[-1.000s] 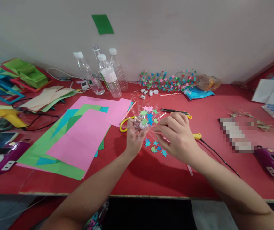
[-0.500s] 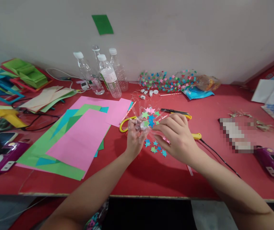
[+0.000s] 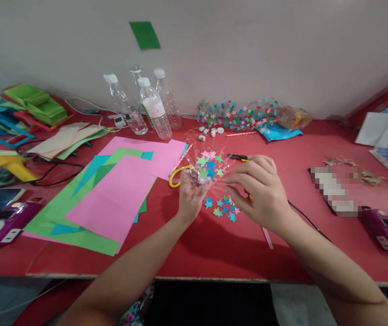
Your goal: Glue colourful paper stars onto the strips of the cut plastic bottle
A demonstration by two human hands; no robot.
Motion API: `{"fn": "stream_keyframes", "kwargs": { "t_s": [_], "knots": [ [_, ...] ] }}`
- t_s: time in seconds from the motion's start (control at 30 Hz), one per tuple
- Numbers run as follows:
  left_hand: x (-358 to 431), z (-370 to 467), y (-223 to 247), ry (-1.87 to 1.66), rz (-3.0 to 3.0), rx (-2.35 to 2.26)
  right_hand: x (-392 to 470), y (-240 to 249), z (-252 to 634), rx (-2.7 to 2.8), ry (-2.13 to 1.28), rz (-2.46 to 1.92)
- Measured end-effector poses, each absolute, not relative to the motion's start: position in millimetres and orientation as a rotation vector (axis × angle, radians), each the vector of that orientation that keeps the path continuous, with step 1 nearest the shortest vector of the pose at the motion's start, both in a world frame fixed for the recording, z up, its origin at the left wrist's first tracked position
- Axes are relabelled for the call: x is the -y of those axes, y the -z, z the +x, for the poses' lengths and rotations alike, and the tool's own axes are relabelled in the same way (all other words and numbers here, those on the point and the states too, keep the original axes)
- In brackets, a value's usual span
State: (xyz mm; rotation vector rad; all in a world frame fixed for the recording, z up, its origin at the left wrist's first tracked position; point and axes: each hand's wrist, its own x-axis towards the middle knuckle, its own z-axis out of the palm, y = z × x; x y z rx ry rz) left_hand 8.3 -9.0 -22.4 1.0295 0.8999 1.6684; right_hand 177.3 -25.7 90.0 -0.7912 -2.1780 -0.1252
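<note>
My left hand [image 3: 190, 199] is closed around the base of a clear plastic bottle piece [image 3: 204, 180] cut into thin strips that fan outward. Pink, green and blue paper stars [image 3: 210, 165] sit on those strips. To its right, my right hand [image 3: 263, 194] has thumb and fingertips drawn together by the strip ends; whatever is in the pinch is too small to make out. Loose paper stars [image 3: 226, 209] lie on the red table below both hands. A yellow scissor handle [image 3: 176, 177] shows beside my left hand. A utility knife [image 3: 237, 157] lies partly hidden behind my right hand.
Clear bottles [image 3: 156, 111] stand by the wall, near a star-covered clear piece [image 3: 237, 114]. Coloured paper sheets [image 3: 112, 194] spread leftward, with a yellow glue gun [image 3: 12, 166] beyond. A black cord [image 3: 311, 222] runs right, toward a purple power strip [image 3: 385, 231]. A straw [image 3: 267, 238] lies in front.
My right hand has moved a little to the right, away from the strips' centre, uncovering more loose stars. The bottle piece in my left hand has shifted slightly left.
</note>
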Motion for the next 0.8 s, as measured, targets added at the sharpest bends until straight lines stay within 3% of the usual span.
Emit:
{"fn": "stream_keyframes", "kwargs": {
  "t_s": [0.8],
  "knots": [
    [17.2, 10.7, 11.2, -1.643, 1.218, -1.086, 36.1, -74.5, 163.9, 2.185, 0.112, -0.788]
  ]
}}
